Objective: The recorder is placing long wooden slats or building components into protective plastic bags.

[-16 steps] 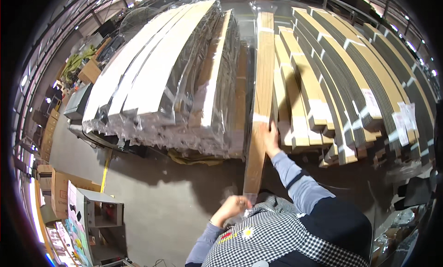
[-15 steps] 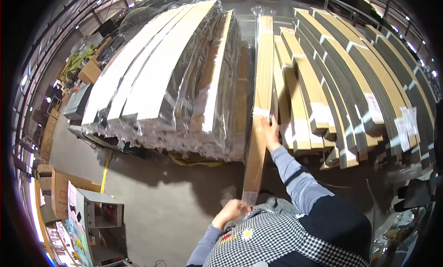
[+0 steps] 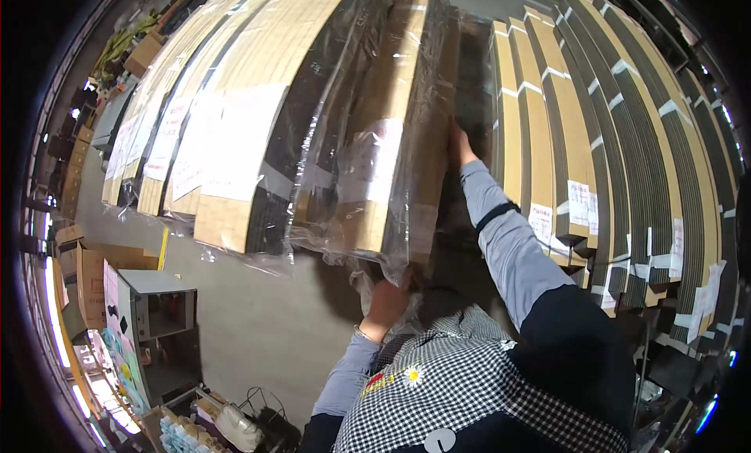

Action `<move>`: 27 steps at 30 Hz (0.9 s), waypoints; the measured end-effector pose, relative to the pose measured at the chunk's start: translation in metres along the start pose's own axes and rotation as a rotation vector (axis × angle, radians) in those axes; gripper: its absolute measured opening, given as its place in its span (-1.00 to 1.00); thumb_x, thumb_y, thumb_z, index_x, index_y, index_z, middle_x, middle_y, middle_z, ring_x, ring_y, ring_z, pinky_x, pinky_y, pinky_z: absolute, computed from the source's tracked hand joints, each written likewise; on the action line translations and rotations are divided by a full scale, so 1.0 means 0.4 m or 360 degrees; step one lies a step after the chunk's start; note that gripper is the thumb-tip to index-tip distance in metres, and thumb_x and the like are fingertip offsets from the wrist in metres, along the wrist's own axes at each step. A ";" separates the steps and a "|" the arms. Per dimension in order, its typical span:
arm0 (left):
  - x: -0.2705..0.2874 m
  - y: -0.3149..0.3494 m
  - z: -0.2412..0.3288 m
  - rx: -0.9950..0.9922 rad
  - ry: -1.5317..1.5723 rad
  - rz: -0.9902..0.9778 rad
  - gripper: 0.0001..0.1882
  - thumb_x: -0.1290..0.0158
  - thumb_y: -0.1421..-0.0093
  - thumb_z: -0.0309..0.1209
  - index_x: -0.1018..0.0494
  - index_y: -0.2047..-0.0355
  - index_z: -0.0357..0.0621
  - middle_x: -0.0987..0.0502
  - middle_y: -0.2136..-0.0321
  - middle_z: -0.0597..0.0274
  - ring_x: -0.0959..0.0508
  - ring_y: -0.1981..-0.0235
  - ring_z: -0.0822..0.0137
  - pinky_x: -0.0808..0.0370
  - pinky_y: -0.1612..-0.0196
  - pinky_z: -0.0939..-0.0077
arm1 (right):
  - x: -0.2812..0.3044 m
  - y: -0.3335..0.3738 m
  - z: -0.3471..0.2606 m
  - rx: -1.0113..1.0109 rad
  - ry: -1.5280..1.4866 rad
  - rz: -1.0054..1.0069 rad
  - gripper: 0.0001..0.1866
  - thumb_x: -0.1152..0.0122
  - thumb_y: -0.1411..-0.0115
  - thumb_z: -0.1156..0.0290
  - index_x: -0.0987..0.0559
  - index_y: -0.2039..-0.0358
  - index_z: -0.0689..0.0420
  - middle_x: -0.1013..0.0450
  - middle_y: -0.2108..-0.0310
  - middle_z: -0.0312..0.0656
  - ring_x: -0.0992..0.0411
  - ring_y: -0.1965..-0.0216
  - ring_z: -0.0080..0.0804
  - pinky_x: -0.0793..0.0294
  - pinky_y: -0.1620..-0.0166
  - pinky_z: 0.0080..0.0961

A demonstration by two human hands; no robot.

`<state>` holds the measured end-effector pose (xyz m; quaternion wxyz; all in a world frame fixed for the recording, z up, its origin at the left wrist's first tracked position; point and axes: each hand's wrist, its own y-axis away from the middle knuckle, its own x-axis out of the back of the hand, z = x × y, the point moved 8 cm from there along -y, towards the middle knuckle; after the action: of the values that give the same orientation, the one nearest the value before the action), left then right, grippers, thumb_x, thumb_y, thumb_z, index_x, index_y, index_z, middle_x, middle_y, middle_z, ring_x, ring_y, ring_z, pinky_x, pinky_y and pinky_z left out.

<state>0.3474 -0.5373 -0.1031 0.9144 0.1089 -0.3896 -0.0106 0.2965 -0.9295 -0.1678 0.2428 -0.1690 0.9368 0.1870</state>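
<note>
My right hand (image 3: 460, 145) is at the right side of a long, narrow cardboard bundle (image 3: 429, 171); its thumb side shows, and the fingers are partly hidden against the bundle. This bundle lies low alongside a taller cardboard stack (image 3: 364, 230) wrapped in clear plastic. At the near end of these, my left hand (image 3: 385, 306) is closed among loose clear plastic film (image 3: 361, 287), its back toward me and its fingertips hidden. White paper labels show through the wrap on the stack.
More plastic-wrapped cardboard stacks (image 3: 223, 218) stand to the left. On the right are rows of long cardboard bundles (image 3: 540, 140) with white bands and labels. A dark gap separates the two groups. A grey cabinet (image 3: 164, 285) and an open carton (image 3: 94, 281) stand at lower left.
The long cardboard bundle that stood up in front of me now appears lower, against the wrapped stack. My right hand moved farther away; my left hand rose toward the bundle's near end. My view shifted.
</note>
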 end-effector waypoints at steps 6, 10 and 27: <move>0.013 0.036 0.041 0.0016 0.0158 0.0154 -0.41 -0.17 -0.08 -0.45 -0.38 -0.17 -0.05 -0.55 0.04 -0.04 -0.58 0.13 -0.05 -0.55 0.16 0.23 | 0.007 0.360 -0.063 0.0578 0.1633 0.0284 -0.39 -0.11 -0.28 0.29 -0.27 -0.25 0.36 -0.21 -0.31 0.10 -0.16 -0.34 -0.11 -0.19 -0.32 -0.36; 0.059 0.136 0.066 -0.0104 0.0393 0.0317 -0.54 -0.06 -0.08 -0.55 -0.49 -0.05 -0.11 -0.60 0.11 0.00 -0.61 0.09 0.05 -0.54 0.05 0.33 | 0.042 0.674 -0.188 0.1069 0.2326 0.0612 -0.35 -0.29 -0.12 0.36 -0.35 -0.16 0.43 -0.15 -0.29 0.25 -0.13 -0.31 0.15 -0.13 -0.34 -0.17; 0.167 0.495 0.265 -0.0388 0.1850 0.0770 -0.75 -0.05 -0.27 -0.61 -0.46 0.03 -0.31 -0.60 0.20 0.13 -0.54 0.16 0.45 -0.42 0.05 0.61 | 0.131 1.278 -0.157 0.1080 0.2899 0.0920 -0.58 -0.28 -0.05 0.34 -0.58 0.02 0.03 -0.34 -0.20 -0.07 -0.26 -0.17 -0.08 -0.24 -0.11 -0.10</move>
<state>0.3051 -0.3713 0.0569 0.9588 -0.0990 0.1603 0.2127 0.0204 -0.5221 -0.0068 -0.5833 0.0637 0.7741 -0.2376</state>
